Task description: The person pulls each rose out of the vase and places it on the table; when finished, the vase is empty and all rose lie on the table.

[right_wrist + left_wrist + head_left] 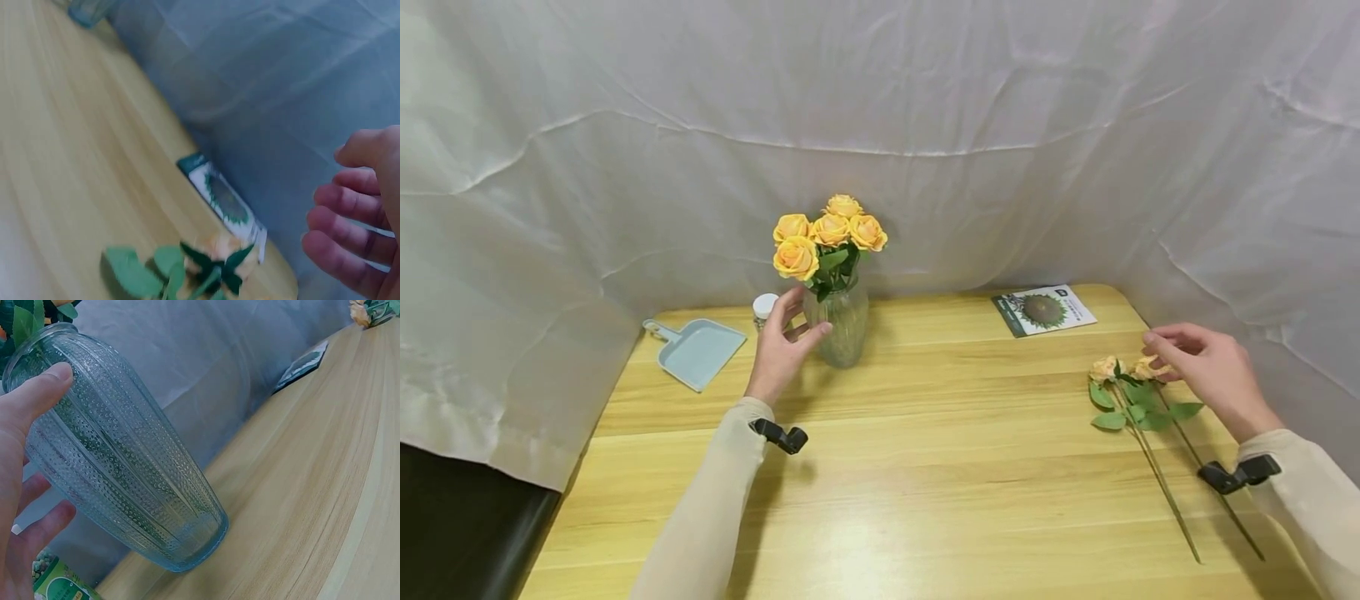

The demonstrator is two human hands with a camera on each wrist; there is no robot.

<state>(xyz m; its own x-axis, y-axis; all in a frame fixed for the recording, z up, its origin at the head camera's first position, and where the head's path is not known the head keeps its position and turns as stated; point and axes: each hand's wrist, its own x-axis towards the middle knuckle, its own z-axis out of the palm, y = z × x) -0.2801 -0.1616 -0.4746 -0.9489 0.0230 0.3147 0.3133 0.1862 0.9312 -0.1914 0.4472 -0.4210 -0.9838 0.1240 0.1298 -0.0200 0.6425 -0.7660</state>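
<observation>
A ribbed glass vase (844,329) with several yellow roses (831,231) stands upright near the back of the table. My left hand (782,342) is at its left side, thumb across the front in the left wrist view and relaxed fingers beside and behind the glass. At the right, two yellow rose stems (1157,471) lie on the table, leaves spread near their blooms (1103,369). Just over the right-hand bloom, my right hand (1210,367) hovers with loosely bent fingers and nothing between them, as the right wrist view also shows.
A blue-grey dustpan (702,352) lies at the back left. A white-capped jar (764,306) with a green label stands close behind the left hand. A seed packet (1045,310) lies at the back right, below the grey curtain (925,100).
</observation>
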